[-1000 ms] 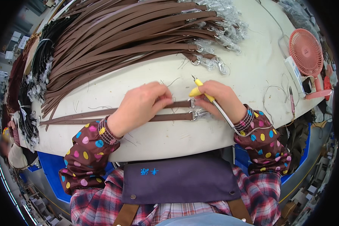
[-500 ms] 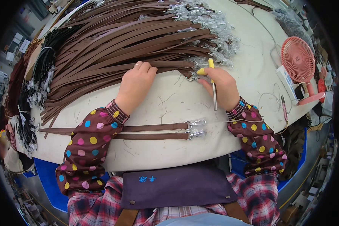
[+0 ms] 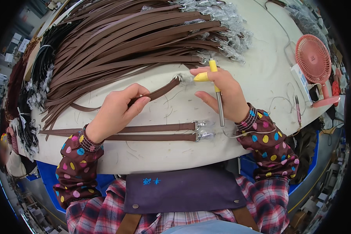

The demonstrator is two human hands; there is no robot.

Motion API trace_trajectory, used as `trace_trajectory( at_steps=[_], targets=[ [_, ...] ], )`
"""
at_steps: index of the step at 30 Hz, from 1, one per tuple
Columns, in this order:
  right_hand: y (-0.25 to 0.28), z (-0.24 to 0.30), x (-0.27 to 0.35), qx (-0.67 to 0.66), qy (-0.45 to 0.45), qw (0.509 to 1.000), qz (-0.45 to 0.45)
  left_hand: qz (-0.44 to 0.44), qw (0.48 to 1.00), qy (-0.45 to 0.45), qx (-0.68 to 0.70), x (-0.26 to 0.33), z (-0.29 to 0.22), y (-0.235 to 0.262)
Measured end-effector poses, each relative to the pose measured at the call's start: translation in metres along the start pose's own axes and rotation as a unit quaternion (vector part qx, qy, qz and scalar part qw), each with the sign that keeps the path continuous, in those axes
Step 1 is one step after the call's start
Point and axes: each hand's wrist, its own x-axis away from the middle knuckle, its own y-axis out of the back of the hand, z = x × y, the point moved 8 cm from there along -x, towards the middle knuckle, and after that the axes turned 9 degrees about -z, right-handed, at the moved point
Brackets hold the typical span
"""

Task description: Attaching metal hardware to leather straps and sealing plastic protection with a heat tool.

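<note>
Far left of the white worktable: bundle of black straps hanging over the table edge. Next to it, a large fanned pile of long brown leather straps, metal clasp ends in clear plastic wrap pointing right.

Left hand: forearm in a brown sleeve with coloured dots enters from the lower edge and angles up and right. Hand lies palm down, fingers curled, thumb and fingertips closed on a single brown leather strap pulled out of the pile. This strap runs diagonally up and right from the hand; its metal ring end lies on the table just left of the right hand.

Below both hands: two finished brown straps with wrapped metal clasps lie flat, parallel, side by side, near the front table edge.

Right hand: forearm comes in from the lower right, wrist bent inward. Fingers closed around a slim pen-like tool with yellow grip and metal shaft, held roughly upright in the picture, yellow end towards the pile. Index finger extended towards the ring end; contact cannot be determined.

Far right: small pink desk fan standing on the table, well apart from the hands.
</note>
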Motion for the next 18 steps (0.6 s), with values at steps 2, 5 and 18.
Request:
trace_trajectory(
  at_steps=[2,5,18],
  targets=[
    [-0.007,0.007,-0.001,-0.034,0.006,0.999,0.019,0.023,0.999,0.010,0.031,0.004,-0.004,0.001],
    [-0.023,0.000,0.008,-0.097,-0.094,0.988,0.079,0.064,0.992,0.032,0.100,0.008,0.003,-0.007],
    [-0.019,-0.023,0.028,-0.031,-0.207,0.975,0.069,0.017,0.981,0.084,-0.174,0.023,0.039,0.011]
  ],
)
